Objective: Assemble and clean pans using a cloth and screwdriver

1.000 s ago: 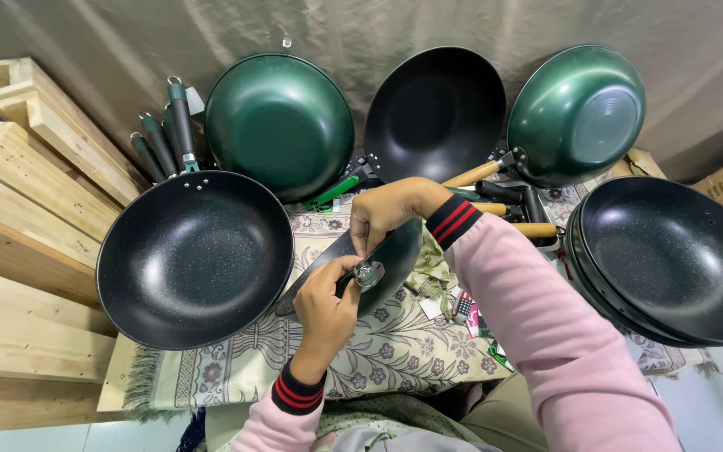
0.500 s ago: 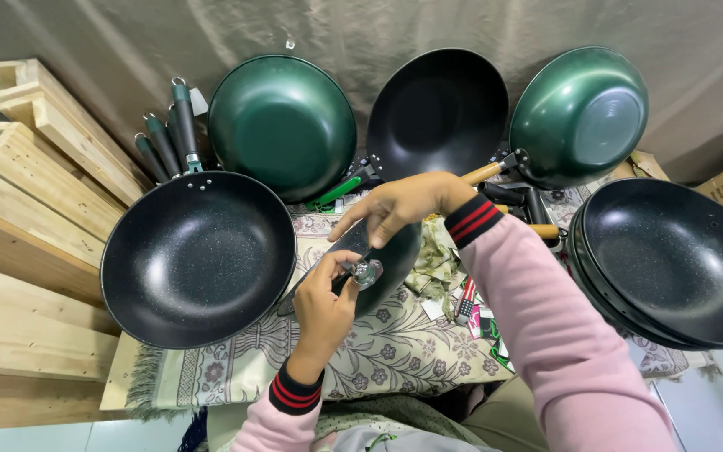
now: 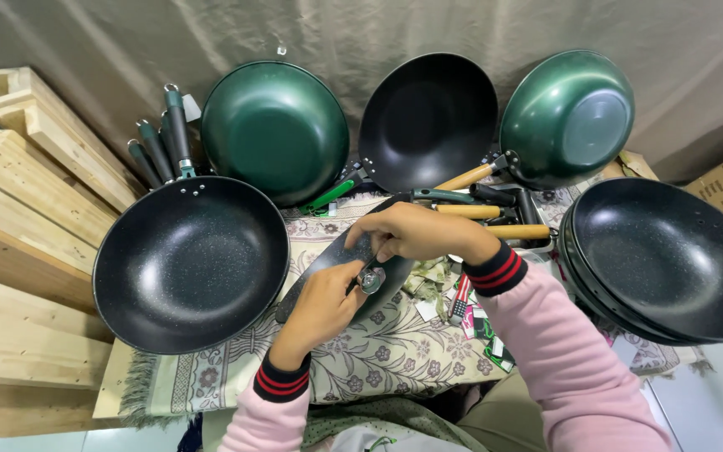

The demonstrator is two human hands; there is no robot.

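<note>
Pan lid (image 3: 340, 264), dark and flat-looking, lies tilted across the floral cloth (image 3: 378, 351) right in front of me, and both my hands work at its middle. My left hand (image 3: 321, 303) has its grip closed around the small round metal knob (image 3: 371, 279), pinching it against the lid so it cannot turn. My right hand (image 3: 416, 234) curls over from above, fingertips pressed down on the lid beside the knob; I judge it steadies the piece. Just right of the lid, loose paper tags (image 3: 470, 314) are scattered on the cloth. To my left, a black speckled wok (image 3: 190, 261) sits empty, its handle pointing away. To my right, a stack of black woks (image 3: 667, 259) nests one inside another. Farther back, two green woks (image 3: 274, 130) and another black one (image 3: 428, 117) lean against the drape, all empty.
</note>
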